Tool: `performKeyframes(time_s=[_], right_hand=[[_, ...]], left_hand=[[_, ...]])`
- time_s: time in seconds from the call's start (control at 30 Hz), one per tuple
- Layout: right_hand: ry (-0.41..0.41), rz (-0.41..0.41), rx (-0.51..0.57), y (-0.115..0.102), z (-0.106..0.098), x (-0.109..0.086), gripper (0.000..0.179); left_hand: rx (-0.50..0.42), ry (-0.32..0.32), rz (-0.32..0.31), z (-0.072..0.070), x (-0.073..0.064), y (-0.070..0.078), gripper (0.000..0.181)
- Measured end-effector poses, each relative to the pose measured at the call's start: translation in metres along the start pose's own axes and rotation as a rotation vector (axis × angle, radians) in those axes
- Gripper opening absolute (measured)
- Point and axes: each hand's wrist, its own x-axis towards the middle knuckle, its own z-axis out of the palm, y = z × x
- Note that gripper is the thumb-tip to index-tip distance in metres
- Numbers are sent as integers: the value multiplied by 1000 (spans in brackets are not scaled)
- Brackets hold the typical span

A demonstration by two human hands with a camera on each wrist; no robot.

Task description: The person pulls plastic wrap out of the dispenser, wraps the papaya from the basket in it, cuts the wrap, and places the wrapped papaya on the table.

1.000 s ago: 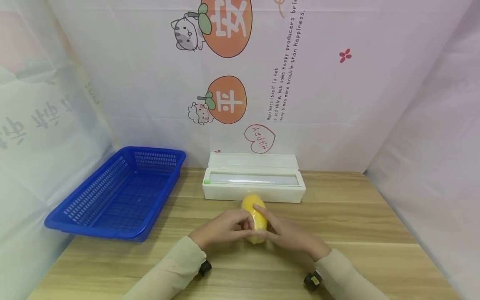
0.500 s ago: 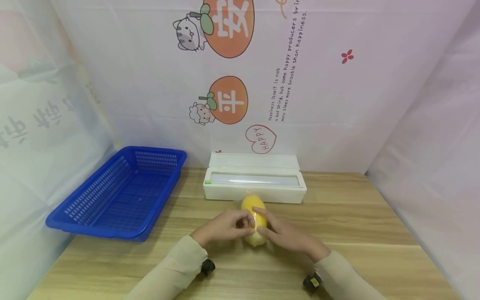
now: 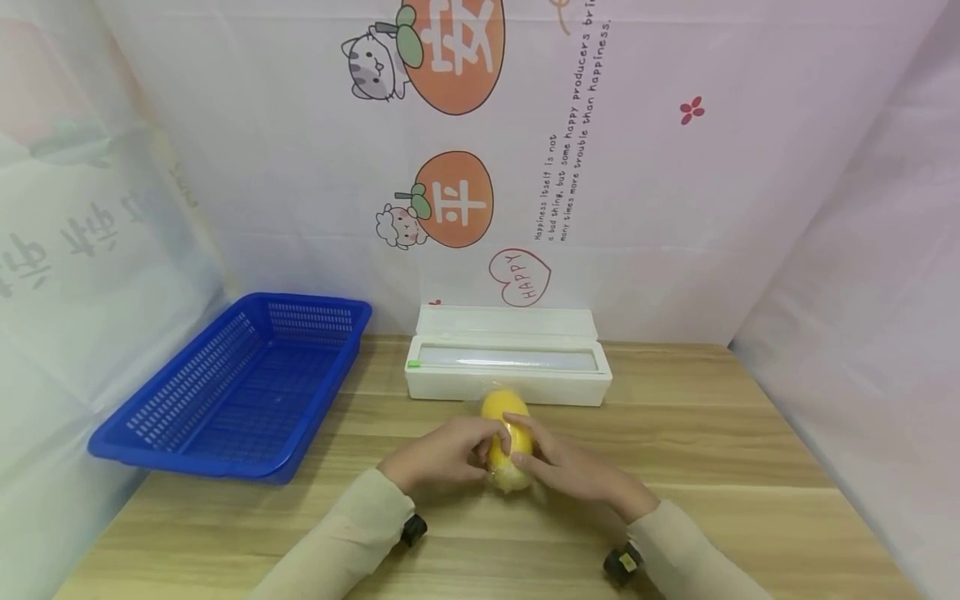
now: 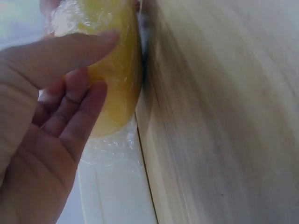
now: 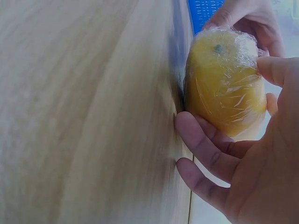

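An oblong yellow fruit (image 3: 508,479) wrapped in clear cling film (image 5: 238,84) lies on the table in front of a white box. A small green spot shows on its near end in the right wrist view. My left hand (image 3: 446,454) holds it from the left, thumb (image 4: 79,52) laid on the film and fingers bent at its side. From the right, my right hand (image 3: 577,467) grips it between the thumb and curled fingers (image 5: 210,154). Wrinkled film bunches at both ends; the fruit's underside is hidden.
Behind the fruit stands the white cling film box (image 3: 450,387), lid up, with a roll inside and a green slider (image 3: 414,363) at its left end. A blue plastic basket (image 3: 311,417) sits at the left. White printed cloth (image 3: 637,275) encloses the wooden table (image 3: 712,467).
My thumbs have come apart from where they met at the fruit's near end. The right thumb lies further up the film, and the left fingers have drawn a little to the left.
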Motion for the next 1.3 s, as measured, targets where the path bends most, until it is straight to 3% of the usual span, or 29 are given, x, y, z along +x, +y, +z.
performKeyframes(time_s=[0.17, 0.47, 0.6, 0.83, 1.07, 1.3], right_hand=[[0, -6, 11, 0, 1, 0, 60], [-20, 11, 34, 3, 2, -1, 63], [-15, 18, 39, 5, 2, 0, 62], [-5, 24, 4, 3, 4, 0, 76], [6, 9, -45, 1, 4, 0, 59], [-6, 27, 7, 0, 3, -1, 52]], left_hand=[[39, 2, 0, -3, 4, 3, 37], [-14, 1, 36, -5, 6, 1, 27], [-15, 11, 22, -3, 6, -1, 27], [-14, 8, -9, -2, 5, -3, 29], [-36, 1, -25, -4, 4, 0, 31], [-53, 29, -80, -2, 4, 1, 29]])
